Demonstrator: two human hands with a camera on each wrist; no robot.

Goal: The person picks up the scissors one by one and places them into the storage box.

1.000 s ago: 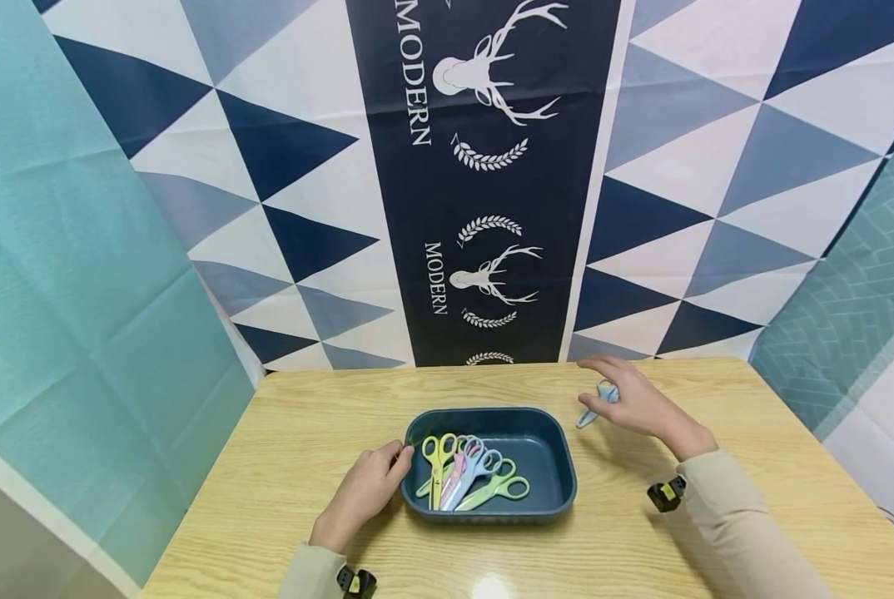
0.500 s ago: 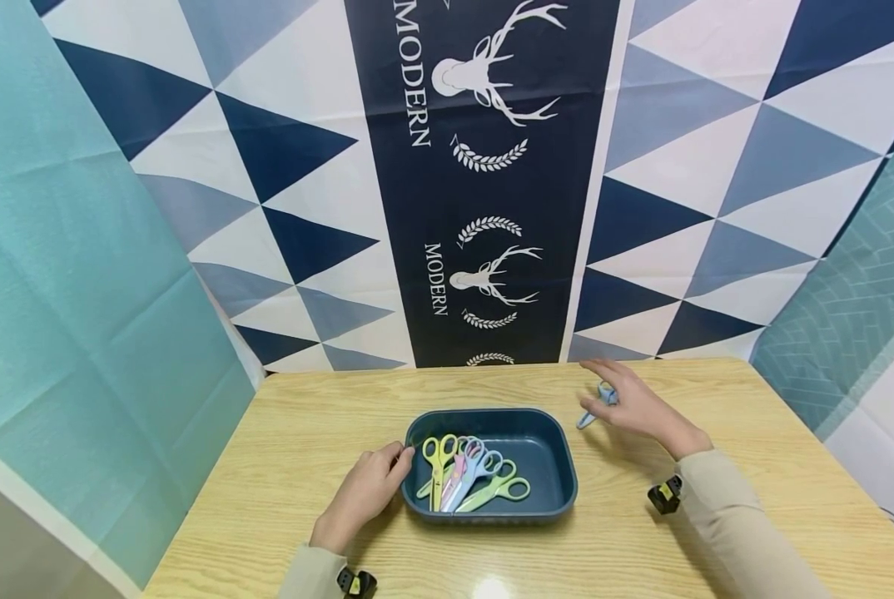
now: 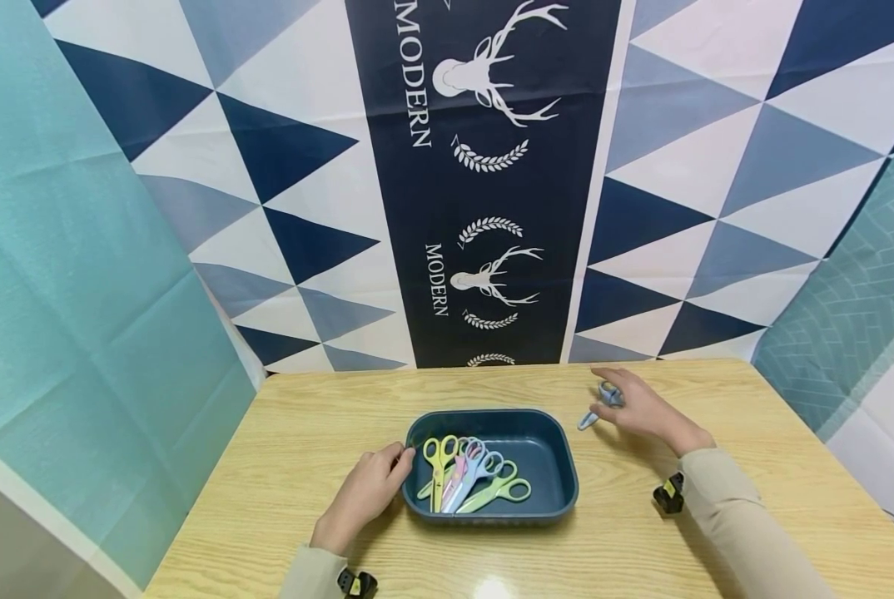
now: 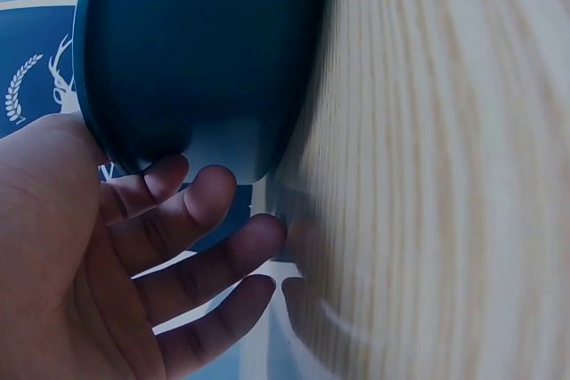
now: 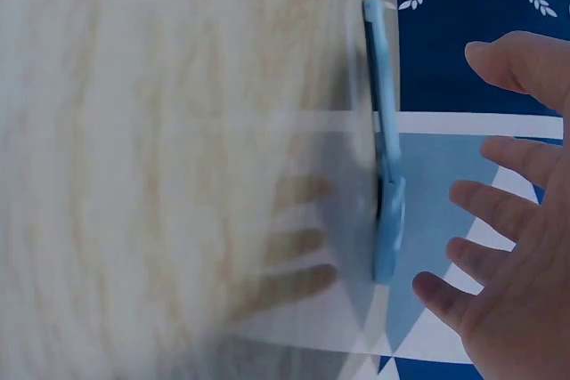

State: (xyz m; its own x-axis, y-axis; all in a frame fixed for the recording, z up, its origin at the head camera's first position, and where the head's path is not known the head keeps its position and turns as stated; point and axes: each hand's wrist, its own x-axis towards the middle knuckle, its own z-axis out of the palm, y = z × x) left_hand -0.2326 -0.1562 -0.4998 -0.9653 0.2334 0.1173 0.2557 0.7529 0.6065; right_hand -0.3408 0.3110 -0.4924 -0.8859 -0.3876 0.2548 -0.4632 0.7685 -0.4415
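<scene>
My left hand [image 3: 370, 489] grips the left end of a dark blue plastic box [image 3: 555, 478], thumb over the rim and fingers against the outer wall [image 4: 205, 60]. Inside the box, toward its left, lie yellow scissors [image 3: 437, 474], pink scissors [image 3: 456, 472], light blue scissors [image 3: 473, 478] and green scissors [image 3: 503, 487]. To the right of the box, another pair of light blue scissors [image 3: 589, 418] lies flat on the table. Over its handles hovers my right hand [image 3: 638, 408], fingers spread. The right wrist view has a gap between those fingers and the scissors [image 5: 386, 149].
The wood-grain table [image 3: 305, 416] ends at the back against a patterned cloth [image 3: 492, 183] with triangles and deer heads. A teal cloth [image 3: 95, 291] hangs at the left side, and another teal panel [image 3: 851, 274] stands at the right.
My right hand has shifted slightly to the right and lower over the light blue scissors on the table. The left hand and the box have stayed in place.
</scene>
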